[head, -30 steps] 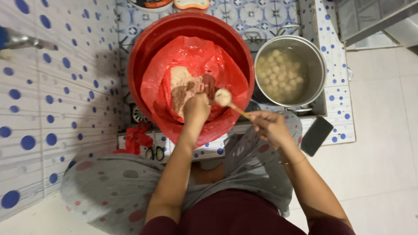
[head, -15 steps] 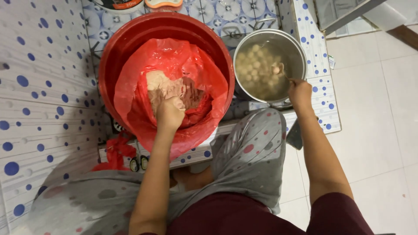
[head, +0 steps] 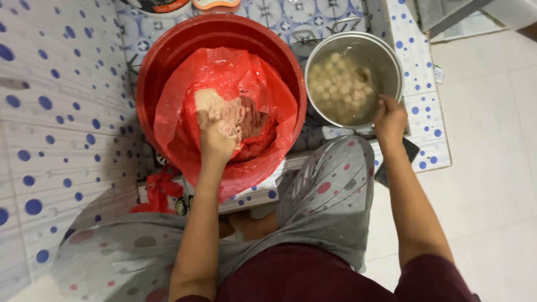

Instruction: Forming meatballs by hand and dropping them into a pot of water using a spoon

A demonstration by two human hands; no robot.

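Note:
My left hand (head: 217,141) is buried in pale pink meat paste (head: 224,112), fingers closed around a lump of it. The paste lies in a red plastic bag (head: 268,95) that lines a big red basin (head: 168,56). My right hand (head: 390,118) grips a spoon (head: 366,78) whose bowl dips into the cloudy water of a steel pot (head: 391,59). Several pale balls (head: 333,84) float in that pot, which stands just right of the basin.
Basin and pot sit on a white ledge with blue dots (head: 425,112). A blue-dotted tiled wall (head: 56,112) rises on the left. My knees in grey spotted trousers (head: 330,196) press against the ledge. A red rag (head: 159,190) and a dark flat object (head: 411,151) lie nearby.
My right hand carried the spoon with a ball from above the basin over to the pot and lowered it into the water. My left hand stayed in the paste.

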